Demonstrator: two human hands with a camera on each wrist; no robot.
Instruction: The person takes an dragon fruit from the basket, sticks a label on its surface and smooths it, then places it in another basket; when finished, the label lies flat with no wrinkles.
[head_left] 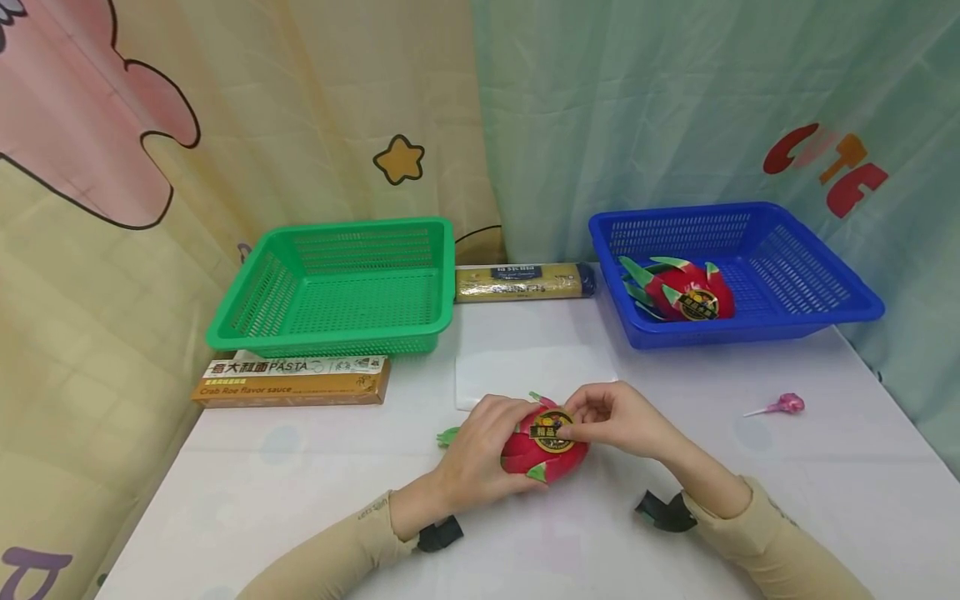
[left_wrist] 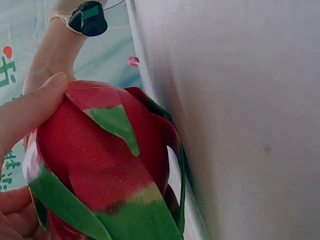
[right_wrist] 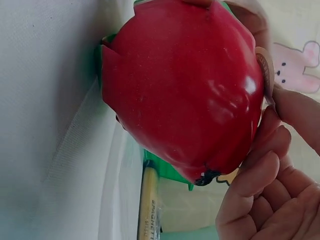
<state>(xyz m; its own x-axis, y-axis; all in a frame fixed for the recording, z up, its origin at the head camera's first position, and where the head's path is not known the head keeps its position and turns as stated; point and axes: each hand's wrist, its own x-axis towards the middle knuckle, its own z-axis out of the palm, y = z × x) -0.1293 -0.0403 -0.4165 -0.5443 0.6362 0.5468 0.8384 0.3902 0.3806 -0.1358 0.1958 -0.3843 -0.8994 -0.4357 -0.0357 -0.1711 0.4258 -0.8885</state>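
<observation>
My left hand (head_left: 474,457) grips a red dragon fruit (head_left: 551,467) with green-tipped scales, its fingers over the top and thumb along the near side. A round black-and-gold sticker (head_left: 546,432) faces up on the fruit. With thumb and finger, my right hand (head_left: 626,419) pinches the sticker's right edge. In the right wrist view the edge of the sticker (right_wrist: 265,67) stands slightly off the red skin, between the fingertips. The left wrist view has the fruit's green scales (left_wrist: 137,217) close up, with the left thumb on its skin.
A blue basket (head_left: 750,321) at back right holds another dragon fruit (head_left: 675,287) with a sticker. A green basket (head_left: 330,343) stands back left, behind a pasta box (head_left: 292,390). Between the baskets lies a spaghetti pack (head_left: 517,283). A pink lollipop (head_left: 787,403) lies at right.
</observation>
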